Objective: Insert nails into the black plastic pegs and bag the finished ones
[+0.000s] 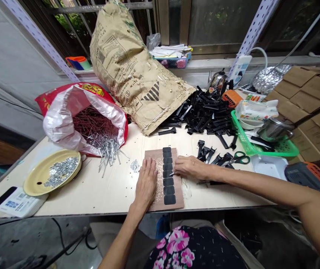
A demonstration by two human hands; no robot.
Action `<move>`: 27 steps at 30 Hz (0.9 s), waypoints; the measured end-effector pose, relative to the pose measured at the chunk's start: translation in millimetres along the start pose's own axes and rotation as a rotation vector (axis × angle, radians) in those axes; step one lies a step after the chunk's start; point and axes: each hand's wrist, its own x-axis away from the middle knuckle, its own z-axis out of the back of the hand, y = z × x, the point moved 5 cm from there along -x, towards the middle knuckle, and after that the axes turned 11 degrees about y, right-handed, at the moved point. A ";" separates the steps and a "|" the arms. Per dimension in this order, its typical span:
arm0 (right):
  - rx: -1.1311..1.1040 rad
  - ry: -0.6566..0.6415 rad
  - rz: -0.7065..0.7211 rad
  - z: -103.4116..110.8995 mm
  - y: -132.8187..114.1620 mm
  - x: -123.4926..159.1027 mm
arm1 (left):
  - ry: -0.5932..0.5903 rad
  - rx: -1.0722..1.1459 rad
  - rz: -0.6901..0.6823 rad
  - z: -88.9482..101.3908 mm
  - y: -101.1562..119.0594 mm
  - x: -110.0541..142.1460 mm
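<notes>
A brown board (178, 200) lies near the table's front edge, bearing a column of several black rounded-corner pieces (169, 182). Pale specks cover the board's left half. My left hand (146, 183) rests flat on the board's left edge, fingers stretched out and holding nothing. From the right, my right hand (189, 167) reaches over the board, its fingers pinched on a thin pointed metal piece (172, 173). The tip of that piece is at the middle black pieces; the rest is hidden in the fingers. Left of the board sits a small heap of tiny silvery parts (134, 166).
A red-and-white sack (56, 123) spills long nails (111, 149) at the left, beside a yellow dish (32, 183) of metal bits. Behind are a large paper sack (148, 86) and piled black parts (205, 112). Scissors (241, 157), a green basket (249, 151) and a power tool (314, 177) lie right.
</notes>
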 end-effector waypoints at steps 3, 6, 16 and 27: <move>0.073 -0.112 -0.089 31.3 14.2 27.0 | 0.015 0.011 0.014 -0.4 -2.2 0.8; 0.155 -0.212 -0.170 61.3 29.6 61.1 | 0.025 0.012 0.028 -2.3 -5.3 1.9; 0.324 0.123 -0.169 39.6 76.8 -59.2 | 0.153 0.137 0.152 25.6 -1.3 -0.6; 0.424 0.072 -0.182 -48.6 117.3 -137.6 | 0.263 0.068 0.444 72.8 -86.7 22.8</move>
